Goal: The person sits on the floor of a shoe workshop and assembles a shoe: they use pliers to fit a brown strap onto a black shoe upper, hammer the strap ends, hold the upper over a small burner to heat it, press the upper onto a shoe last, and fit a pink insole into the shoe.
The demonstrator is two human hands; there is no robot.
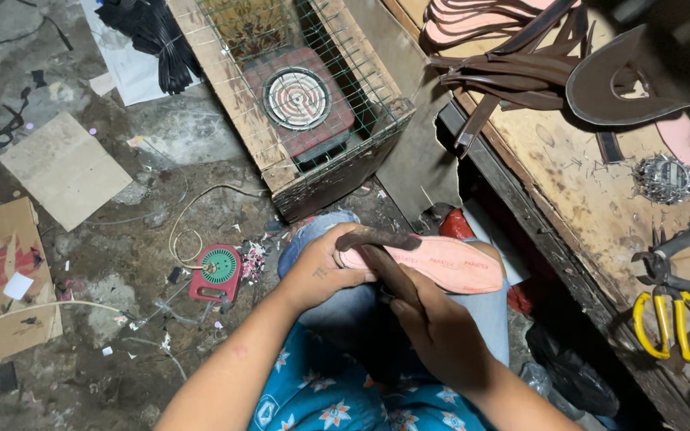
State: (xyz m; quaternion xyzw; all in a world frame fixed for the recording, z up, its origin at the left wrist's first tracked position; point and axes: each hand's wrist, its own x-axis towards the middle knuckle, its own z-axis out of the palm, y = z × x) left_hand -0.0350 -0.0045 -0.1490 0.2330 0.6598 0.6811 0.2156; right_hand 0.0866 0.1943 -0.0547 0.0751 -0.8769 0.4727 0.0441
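Note:
A pink shoe insole (449,263) lies flat over my lap, toe pointing right. My left hand (321,271) grips its heel end, with a dark brown strap (377,238) pinched under my thumb. That strap runs down across the insole into my right hand (433,327), which is closed around it just below the insole's edge. Both forearms come up from the bottom of the view over my blue flowered shirt.
An electric coil heater (297,97) sits in a wooden crate behind wire mesh. The workbench (576,183) at right carries brown straps (513,76), a dark sole (624,80), yellow-handled pliers (672,319) and small nails (663,177). A red round device (217,271) and cardboard (1,279) lie on the floor.

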